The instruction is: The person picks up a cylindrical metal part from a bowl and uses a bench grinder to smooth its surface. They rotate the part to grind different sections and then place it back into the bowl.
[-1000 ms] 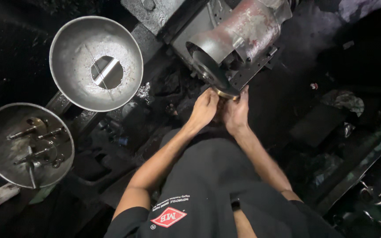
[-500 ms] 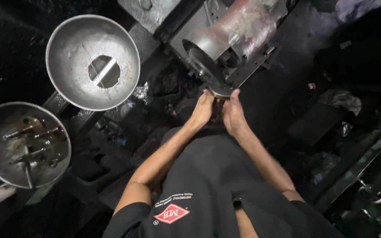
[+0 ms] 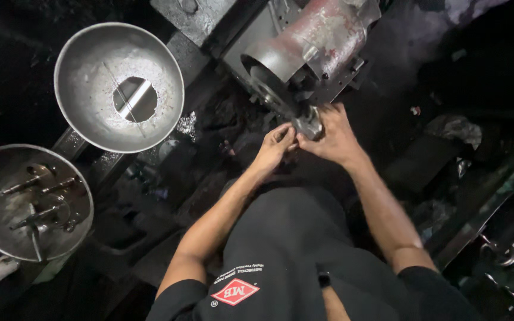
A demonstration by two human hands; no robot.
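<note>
Red diamond label (image 3: 235, 292) on shirt

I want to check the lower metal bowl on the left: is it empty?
No, the lower metal bowl holds several bolts and other small metal parts lying on its bottom.

The scene is seen through a single camera worn on the head, aimed almost straight down over the person's own chest and forearms. The hands (image 3: 307, 139) are caught just above the middle of the frame, at arm's length. The machine (image 3: 304, 53) is cut off by the top edge. Two metal bowls (image 3: 78, 119) are taken in at the left, farther from the lens. No second view is supplied, so nothing is shared.
</note>
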